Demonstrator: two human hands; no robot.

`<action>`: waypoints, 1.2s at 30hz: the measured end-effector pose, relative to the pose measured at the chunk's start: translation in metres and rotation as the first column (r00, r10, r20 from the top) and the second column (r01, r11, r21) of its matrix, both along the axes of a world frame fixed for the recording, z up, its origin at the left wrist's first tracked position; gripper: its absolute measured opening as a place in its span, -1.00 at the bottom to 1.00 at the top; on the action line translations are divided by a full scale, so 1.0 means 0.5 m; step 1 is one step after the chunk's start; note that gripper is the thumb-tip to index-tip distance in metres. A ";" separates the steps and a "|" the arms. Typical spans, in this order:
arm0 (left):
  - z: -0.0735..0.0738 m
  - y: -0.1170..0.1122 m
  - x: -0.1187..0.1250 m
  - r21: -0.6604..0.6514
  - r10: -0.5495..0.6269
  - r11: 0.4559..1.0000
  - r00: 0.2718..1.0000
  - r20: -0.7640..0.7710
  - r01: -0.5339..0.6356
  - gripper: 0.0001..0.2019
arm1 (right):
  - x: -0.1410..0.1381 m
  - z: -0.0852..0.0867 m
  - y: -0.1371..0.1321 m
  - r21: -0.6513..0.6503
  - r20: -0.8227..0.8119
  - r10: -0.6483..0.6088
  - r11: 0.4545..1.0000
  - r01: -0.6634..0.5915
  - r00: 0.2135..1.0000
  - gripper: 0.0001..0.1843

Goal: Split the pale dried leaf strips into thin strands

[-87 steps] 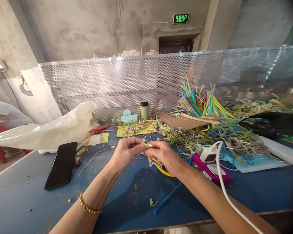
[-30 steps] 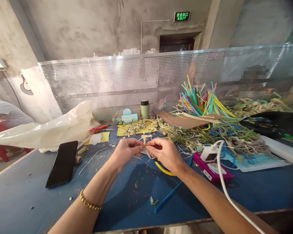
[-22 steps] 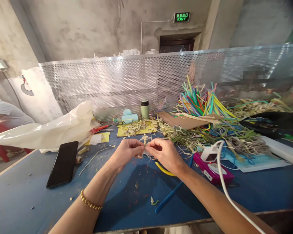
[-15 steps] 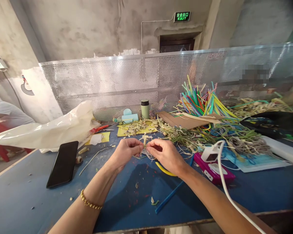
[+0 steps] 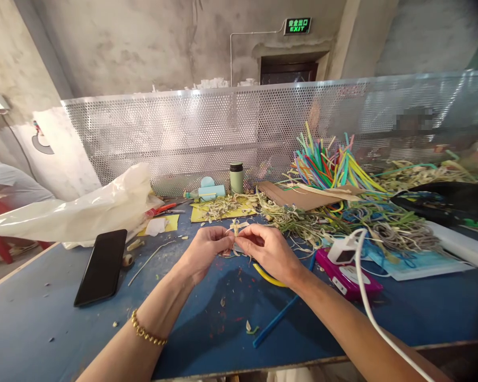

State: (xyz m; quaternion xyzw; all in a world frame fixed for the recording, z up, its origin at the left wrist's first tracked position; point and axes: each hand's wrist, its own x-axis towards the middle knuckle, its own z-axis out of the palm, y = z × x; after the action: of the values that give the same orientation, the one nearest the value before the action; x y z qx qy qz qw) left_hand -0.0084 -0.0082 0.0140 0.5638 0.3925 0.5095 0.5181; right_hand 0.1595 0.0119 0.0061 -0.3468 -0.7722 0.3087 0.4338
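Both my hands meet over the middle of the blue table (image 5: 183, 329), fingertips pinched close together. Between them stands a small pale piece of woven straw-like strips (image 5: 236, 228), with loose ends sticking out at its top and sides. My left hand (image 5: 207, 249), below a wrist with a gold bead bracelet (image 5: 145, 331), is closed on its left side. My right hand (image 5: 266, 249) is closed on its right side. The fingers hide the lower part of the piece. Beneath my right hand lie a yellow pipe cleaner (image 5: 269, 277) and a blue stick-like strip (image 5: 282, 321).
Left are a black phone (image 5: 101, 268), a plastic bag (image 5: 83, 212) and red-handled pliers (image 5: 159, 209). Behind my hands, scraps lie on yellow paper (image 5: 199, 213) near a green bottle (image 5: 236, 179). Right stand colourful strips (image 5: 326, 164), a purple box (image 5: 348, 276) and a white cable (image 5: 366, 297).
The pale woven piece has turned slightly between my fingertips, and my right fingertips have shifted a little to the left. Both hands stay in nearly the same place.
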 end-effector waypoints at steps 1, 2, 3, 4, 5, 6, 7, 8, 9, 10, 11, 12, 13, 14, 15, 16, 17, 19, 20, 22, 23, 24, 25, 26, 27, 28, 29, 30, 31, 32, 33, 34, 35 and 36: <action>0.000 -0.001 0.001 -0.009 0.004 1.000 1.000 -0.004 -0.004 -0.74 | -0.001 0.000 0.000 0.008 0.002 -0.010 1.000 0.010 1.000 -0.78; 0.001 -0.001 0.001 -0.020 0.007 1.000 1.000 -0.010 -0.008 -0.75 | -0.002 -0.001 0.000 0.017 0.009 -0.028 0.999 0.028 1.000 -0.80; 0.001 -0.002 0.002 -0.033 0.010 0.999 1.000 -0.015 -0.011 -0.75 | -0.002 -0.002 0.000 0.022 0.018 -0.046 0.999 0.045 0.999 -0.81; 0.001 -0.002 0.002 -0.045 0.010 0.999 1.000 -0.020 -0.011 -0.76 | -0.002 -0.002 0.000 0.020 0.025 -0.055 0.998 0.055 0.998 -0.81; 0.002 -0.003 0.003 -0.054 0.008 0.998 1.000 -0.020 -0.009 -0.76 | -0.002 -0.003 0.000 0.010 0.026 -0.054 0.998 0.054 0.998 -0.81; 0.002 -0.003 0.003 -0.061 0.006 0.998 1.000 -0.017 -0.007 -0.77 | -0.002 -0.004 0.001 -0.004 0.021 -0.048 0.999 0.048 0.999 -0.81; 0.002 -0.004 0.004 -0.064 0.006 0.998 1.000 -0.011 -0.007 -0.77 | -0.001 -0.004 0.001 -0.020 0.012 -0.039 0.999 0.039 0.999 -0.81; 0.002 -0.004 0.004 -0.067 0.008 0.998 1.000 -0.006 -0.008 -0.77 | -0.001 -0.005 0.001 -0.033 0.002 -0.031 0.999 0.031 1.000 -0.81; 0.002 -0.005 0.004 -0.067 0.009 0.998 1.000 -0.005 -0.010 -0.78 | -0.002 -0.005 0.001 -0.044 -0.008 -0.027 0.999 0.027 1.000 -0.81; 0.001 -0.005 0.004 -0.064 0.011 0.998 1.000 -0.004 -0.011 -0.78 | -0.002 -0.006 0.001 -0.055 -0.016 -0.026 0.998 0.025 1.000 -0.81; 0.001 -0.005 0.004 -0.059 0.012 0.998 1.000 -0.006 -0.013 -0.79 | -0.002 -0.006 0.001 -0.067 -0.024 -0.025 0.997 0.024 0.999 -0.81; 0.000 -0.004 0.004 -0.053 0.012 0.999 1.000 -0.008 -0.012 -0.79 | -0.003 -0.006 0.001 -0.081 -0.032 -0.024 0.997 0.021 0.999 -0.81; 0.000 -0.004 0.004 -0.047 0.010 0.999 1.000 -0.008 -0.010 -0.79 | -0.004 -0.006 0.001 -0.096 -0.042 -0.022 0.995 0.018 0.999 -0.81; -0.001 -0.003 0.004 -0.043 0.008 0.999 1.000 -0.007 -0.008 -0.79 | -0.004 -0.006 0.001 -0.110 -0.051 -0.021 0.994 0.015 0.999 -0.80; -0.001 -0.003 0.003 -0.040 0.007 0.999 1.000 -0.006 -0.008 -0.79 | -0.004 -0.006 0.001 -0.120 -0.057 -0.019 0.993 0.012 0.998 -0.80; -0.001 -0.002 0.003 -0.039 0.007 0.999 1.000 -0.006 -0.007 -0.79 | -0.005 -0.006 0.001 -0.124 -0.062 -0.019 0.992 0.011 0.998 -0.80; -0.001 -0.002 0.003 -0.038 0.006 0.999 1.000 -0.008 -0.006 -0.78 | -0.005 -0.006 0.001 -0.126 -0.062 -0.019 0.992 0.011 0.998 -0.80; -0.002 -0.001 0.003 -0.035 0.008 0.999 1.000 -0.016 -0.008 -0.78 | -0.004 -0.006 0.000 -0.123 -0.058 -0.023 0.992 0.016 0.998 -0.81; -0.002 0.000 0.002 -0.032 0.010 0.999 1.000 -0.022 -0.010 -0.78 | -0.004 -0.006 0.000 -0.118 -0.056 -0.027 0.993 0.020 0.998 -0.81; -0.003 0.001 0.002 -0.024 0.015 1.000 0.999 -0.033 -0.015 -0.78 | -0.005 -0.006 0.000 -0.099 -0.057 -0.039 0.994 0.033 0.998 -0.82; -0.004 0.001 0.001 -0.017 0.018 1.000 0.999 -0.037 -0.018 -0.78 | -0.006 -0.006 -0.001 -0.091 -0.061 -0.044 0.995 0.038 0.997 -0.83; -0.005 0.002 0.001 -0.010 0.019 1.000 0.999 -0.040 -0.020 -0.77 | -0.007 -0.006 -0.001 -0.086 -0.067 -0.049 0.995 0.043 0.997 -0.84; -0.005 0.002 0.000 -0.005 0.019 1.000 0.999 -0.042 -0.019 -0.77 | -0.007 -0.006 -0.001 -0.086 -0.074 -0.054 0.995 0.048 0.996 -0.84; -0.006 0.002 0.000 -0.001 0.020 1.000 0.999 -0.041 -0.020 -0.77 | -0.008 -0.006 -0.002 -0.091 -0.081 -0.059 0.994 0.051 0.995 -0.85; -0.006 0.002 -0.001 0.004 0.023 1.000 0.999 -0.037 -0.023 -0.77 | -0.009 -0.006 -0.002 -0.099 -0.087 -0.060 0.994 0.052 0.994 -0.84; -0.006 0.002 -0.001 0.009 0.026 1.000 0.999 -0.031 -0.026 -0.76 | -0.009 -0.006 -0.001 -0.109 -0.090 -0.058 0.993 0.048 0.994 -0.84; -0.005 0.002 0.000 0.014 0.029 1.000 0.999 -0.022 -0.029 -0.76 | -0.008 -0.006 -0.001 -0.119 -0.094 -0.054 0.992 0.042 0.994 -0.83; -0.005 0.001 0.001 0.014 0.027 1.000 1.000 -0.010 -0.027 -0.76 | -0.008 -0.006 -0.001 -0.123 -0.097 -0.048 0.992 0.036 0.994 -0.82; -0.004 0.000 0.002 0.012 0.022 1.000 1.000 0.002 -0.022 -0.75 | -0.007 -0.006 0.000 -0.117 -0.099 -0.046 0.993 0.034 0.994 -0.82; -0.004 -0.001 0.003 0.007 0.010 1.000 1.000 0.013 -0.010 -0.74 | -0.006 -0.006 0.000 -0.101 -0.097 -0.047 0.994 0.037 0.994 -0.81; -0.004 -0.001 0.004 0.000 -0.006 1.000 1.000 0.021 0.006 -0.73 | -0.005 -0.006 0.000 -0.076 -0.092 -0.053 0.996 0.046 0.994 -0.81; -0.005 -0.001 0.006 -0.004 -0.024 1.000 0.999 0.027 0.024 -0.72 | -0.005 -0.006 0.000 -0.046 -0.082 -0.061 0.997 0.057 0.995 -0.82; -0.006 -0.001 0.007 -0.004 -0.035 0.999 0.999 0.031 0.035 -0.71 | -0.005 -0.007 -0.001 -0.017 -0.072 -0.067 0.998 0.066 0.995 -0.82; -0.007 0.000 0.007 0.002 -0.036 0.999 0.999 0.035 0.036 -0.70 | -0.006 -0.008 -0.001 0.004 -0.062 -0.071 0.997 0.071 0.996 -0.82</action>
State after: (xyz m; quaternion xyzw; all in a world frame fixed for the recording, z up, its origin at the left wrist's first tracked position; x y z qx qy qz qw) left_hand -0.0049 -0.0083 0.0104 0.5620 0.3728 0.5104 0.5335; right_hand 0.1564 0.0114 0.0023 -0.3630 -0.7466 0.3013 0.4691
